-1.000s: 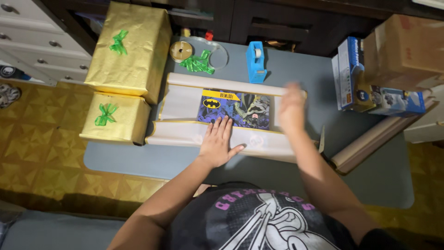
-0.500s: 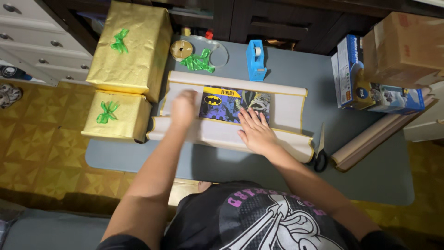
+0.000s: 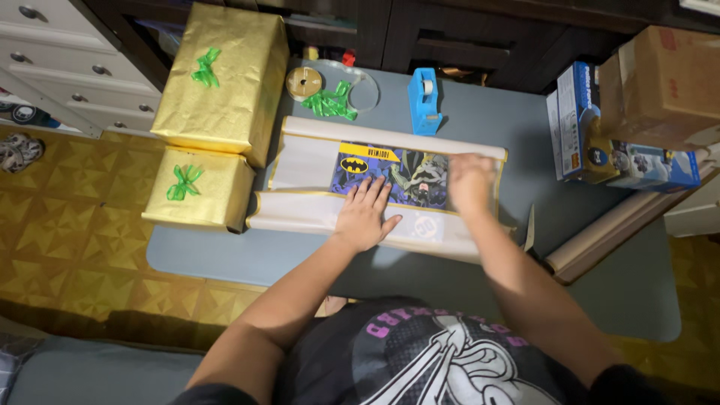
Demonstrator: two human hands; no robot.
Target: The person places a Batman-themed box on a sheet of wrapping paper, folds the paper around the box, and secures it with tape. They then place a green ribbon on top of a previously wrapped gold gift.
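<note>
Printed shoebox (image 3: 390,174) on unrolled wrapping paper (image 3: 300,161): left hand (image 3: 365,214) flat, fingers spread, on its near edge; right hand (image 3: 470,180) blurred, open atop its right end.

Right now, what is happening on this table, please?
A person is pressing both hands on a flat box with a dark comic picture, which lies on a sheet of pale wrapping paper spread on the grey table. The left hand lies flat on the box's near edge; the right hand rests on its right end. The paper's edges curl up and do not yet cover the box. Two gold-wrapped gifts with green bows sit at the left, and a blue tape dispenser stands behind.
</note>
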